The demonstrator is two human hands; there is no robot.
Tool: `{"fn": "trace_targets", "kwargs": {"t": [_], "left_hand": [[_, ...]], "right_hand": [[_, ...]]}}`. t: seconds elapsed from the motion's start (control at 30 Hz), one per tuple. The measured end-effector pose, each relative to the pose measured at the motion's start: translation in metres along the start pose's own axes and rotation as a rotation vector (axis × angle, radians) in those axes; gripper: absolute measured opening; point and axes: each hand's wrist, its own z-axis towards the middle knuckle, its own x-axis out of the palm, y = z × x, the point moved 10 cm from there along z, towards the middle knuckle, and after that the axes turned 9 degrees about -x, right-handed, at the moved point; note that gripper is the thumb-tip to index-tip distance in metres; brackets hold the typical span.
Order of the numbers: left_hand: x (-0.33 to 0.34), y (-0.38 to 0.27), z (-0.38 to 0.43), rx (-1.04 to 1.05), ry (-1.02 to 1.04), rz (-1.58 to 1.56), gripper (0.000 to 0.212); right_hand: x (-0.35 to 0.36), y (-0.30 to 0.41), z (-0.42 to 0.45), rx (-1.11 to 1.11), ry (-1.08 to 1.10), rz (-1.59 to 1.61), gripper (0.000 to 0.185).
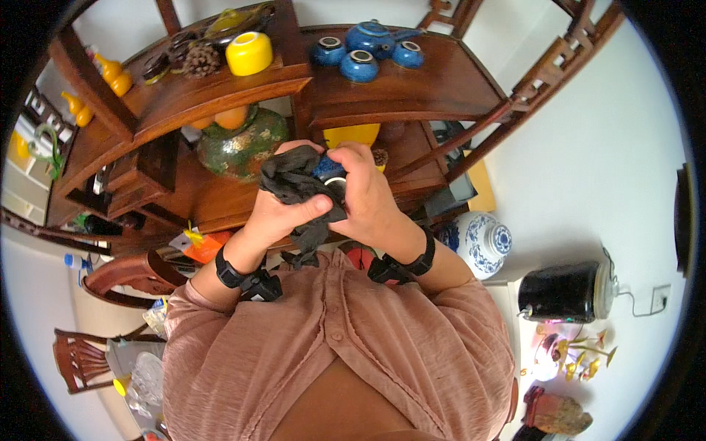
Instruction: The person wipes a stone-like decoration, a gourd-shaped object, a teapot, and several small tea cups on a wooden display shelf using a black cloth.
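Observation:
Between both hands is a small blue glazed cup (326, 167), its pale base ring turned up toward me. My left hand (281, 212) presses a crumpled dark cloth (292, 173) against the cup, its thumb lying across the fabric. My right hand (364, 193) grips the cup from the other side, with fingers curled over its top. One end of the cloth hangs below the hands. Beyond them, on a wooden shelf (458, 74), a blue teapot (369, 38) stands among three upside-down blue cups (359, 67).
A yellow cup (249, 54) and a pine cone (202, 59) sit on the left shelf. Below is a green patterned pot (242, 143). A blue-and-white porcelain jar (482, 245) stands at right, near a large dark jar (560, 292). Wooden chairs (129, 275) are at left.

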Motion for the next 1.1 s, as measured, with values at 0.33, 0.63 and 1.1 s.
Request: {"fn": "trace_targets", "kwargs": {"t": [0.33,0.63,1.1], "left_hand": [[-0.086,0.008,-0.061,-0.261,-0.179,-0.463,0.036],[-0.169,-0.026,-0.175,0.13,-0.513,-0.579,0.048],[-0.209,0.017,-0.271,-0.172,-0.613,-0.432,0.03]], "right_hand": [[0.092,0.047,0.036,-0.293,0.211,0.387,0.07],[0.225,0.072,0.023,0.581,0.324,1.07,0.052],[0.294,0.16,0.033,-0.092,0.754,0.35,0.04]]}}
